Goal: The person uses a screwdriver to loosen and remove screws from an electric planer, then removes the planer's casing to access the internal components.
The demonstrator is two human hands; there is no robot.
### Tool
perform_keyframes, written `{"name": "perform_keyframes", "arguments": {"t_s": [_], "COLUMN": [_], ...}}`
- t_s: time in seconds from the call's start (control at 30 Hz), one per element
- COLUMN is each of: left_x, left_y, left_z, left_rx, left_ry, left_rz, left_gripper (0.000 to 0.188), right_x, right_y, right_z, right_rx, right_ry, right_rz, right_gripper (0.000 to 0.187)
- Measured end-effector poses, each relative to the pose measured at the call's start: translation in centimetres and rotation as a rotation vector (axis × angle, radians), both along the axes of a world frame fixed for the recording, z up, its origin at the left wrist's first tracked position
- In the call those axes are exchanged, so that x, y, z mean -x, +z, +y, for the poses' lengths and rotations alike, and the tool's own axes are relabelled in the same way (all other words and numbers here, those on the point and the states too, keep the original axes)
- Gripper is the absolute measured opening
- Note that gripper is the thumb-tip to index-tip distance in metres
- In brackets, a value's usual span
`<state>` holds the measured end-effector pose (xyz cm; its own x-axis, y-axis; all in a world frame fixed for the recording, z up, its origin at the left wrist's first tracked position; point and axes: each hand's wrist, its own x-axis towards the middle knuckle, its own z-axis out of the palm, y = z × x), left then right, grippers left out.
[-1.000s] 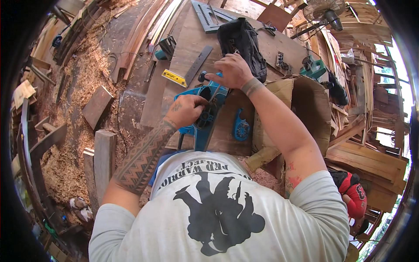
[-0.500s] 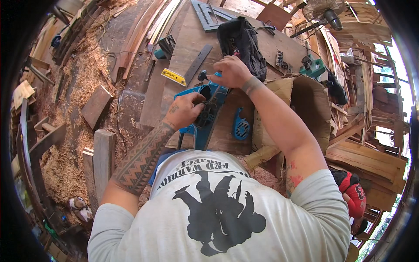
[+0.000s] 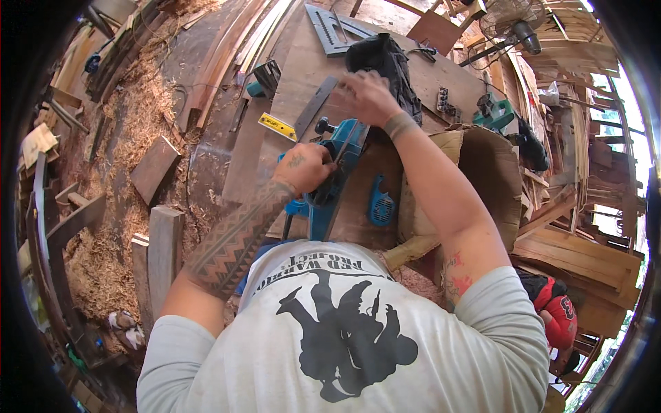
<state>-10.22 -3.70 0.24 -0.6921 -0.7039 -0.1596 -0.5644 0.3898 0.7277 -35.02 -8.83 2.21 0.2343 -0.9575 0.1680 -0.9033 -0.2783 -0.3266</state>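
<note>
A blue electric planer [image 3: 321, 224] lies on the wooden board in front of me, a black knob [image 3: 322, 126] at its far end. My left hand [image 3: 308, 168] is closed at the planer's middle, thumb and fingers pressed together; something thin and dark runs beside them, too hidden to name. Farther off, my right hand [image 3: 368, 100] is raised above the planer's far end, in front of a black bag [image 3: 396, 69]. Motion smears its fingers, and nothing shows clearly in them. To the planer's right lies a loose blue vented cover [image 3: 381, 201].
A yellow-handled try square [image 3: 278, 126] lies beyond my left hand. At the right stands an open cardboard box [image 3: 434, 172]. A grey triangular square [image 3: 330, 31], a green power tool [image 3: 492, 110] and a fan [image 3: 513, 20] are farther back. Wood shavings [image 3: 103, 275] cover the left floor.
My right hand has lifted off the planer's far end, uncovering it, and is now blurred. My left hand has shifted slightly right and closed more tightly over the planer's middle.
</note>
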Motion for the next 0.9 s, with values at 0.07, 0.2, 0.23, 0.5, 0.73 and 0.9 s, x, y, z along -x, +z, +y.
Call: {"name": "perform_keyframes", "arguments": {"t_s": [0.07, 0.2, 0.23, 0.5, 0.73, 0.9], "left_x": [0.0, 0.0, 0.1, -0.4, -0.4, -0.6], "left_y": [0.6, -0.2, 0.5, 1.2, 1.7, 1.6], "left_z": [-0.1, 0.1, 0.0, 0.0, 0.2, 0.3], "left_rx": [-0.062, 0.086, 0.088, -0.208, -0.196, -0.252], "left_ry": [0.002, -0.014, -0.018, 0.067, 0.068, 0.137], "left_rz": [-0.033, 0.030, 0.027, 0.069, 0.024, 0.065], "left_gripper": [0.033, 0.033, 0.033, 0.032, 0.035, 0.033], "right_x": [-0.6, -0.7, -1.6, -0.4, -0.7, -0.6], "right_y": [0.5, -3.5, -4.6, -4.0, -0.8, 3.8], "right_z": [-0.4, -0.5, 0.1, -0.2, 2.8, 2.6], "right_rx": [0.165, 0.232, 0.192, 0.064, -0.084, -0.123], "right_ry": [-0.134, -0.106, -0.211, -0.072, 0.092, 0.252], "right_rz": [0.043, 0.251, 0.152, -0.203, 0.010, 0.175], "right_gripper": [0.037, 0.037, 0.039, 0.040, 0.047, 0.051]}}
